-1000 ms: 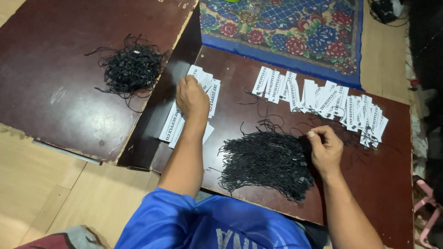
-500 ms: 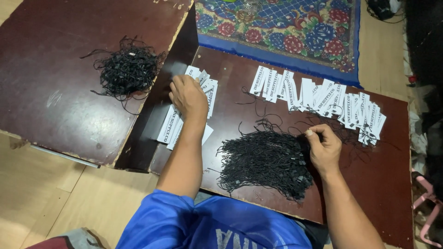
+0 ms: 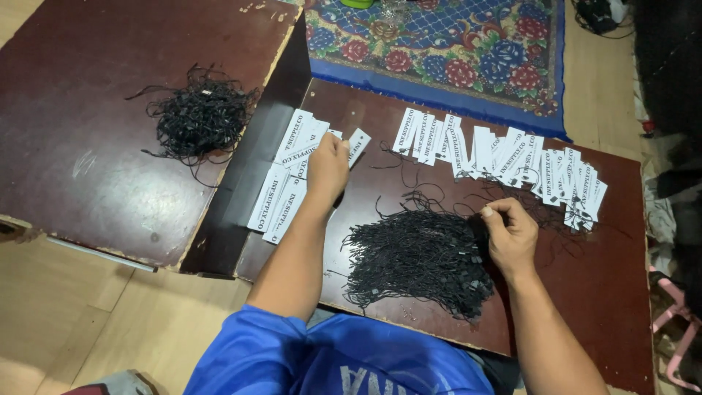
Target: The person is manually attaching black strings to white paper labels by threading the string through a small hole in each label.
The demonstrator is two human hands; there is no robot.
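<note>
Even, soft indoor light from above; faint sheen on the dark table (image 3: pixel 88 146); sharp centre, slight wide-angle stretch at the edges; far right corner falls into shadow.

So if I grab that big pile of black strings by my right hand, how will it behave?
The black string pile looks limp and tangled, so it would probably sag and trail loose strands. It likely weighs little, and pushing it would probably spread it rather than slide it whole.
</note>
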